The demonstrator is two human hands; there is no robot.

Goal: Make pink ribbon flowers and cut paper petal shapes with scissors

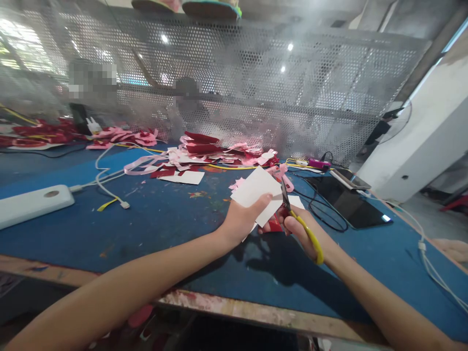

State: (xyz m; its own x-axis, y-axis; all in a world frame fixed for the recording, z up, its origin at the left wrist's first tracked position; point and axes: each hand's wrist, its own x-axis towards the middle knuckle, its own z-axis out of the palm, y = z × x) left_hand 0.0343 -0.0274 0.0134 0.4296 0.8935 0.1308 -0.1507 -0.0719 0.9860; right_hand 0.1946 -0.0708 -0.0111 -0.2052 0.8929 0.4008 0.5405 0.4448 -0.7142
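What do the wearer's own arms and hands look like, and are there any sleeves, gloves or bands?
The left forearm and right forearm look slim and bare, with no sleeves, cables or markings visible. The left hand and right hand are ungloved, and neither wrist shows a band. Some fingers are hidden, so I can't rule out rings.

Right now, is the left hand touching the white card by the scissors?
Touching: the head view shows the left hand with its thumb laid across the white card.

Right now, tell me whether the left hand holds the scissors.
No, the right hand holds the yellow-handled scissors; the left hand grips white card.
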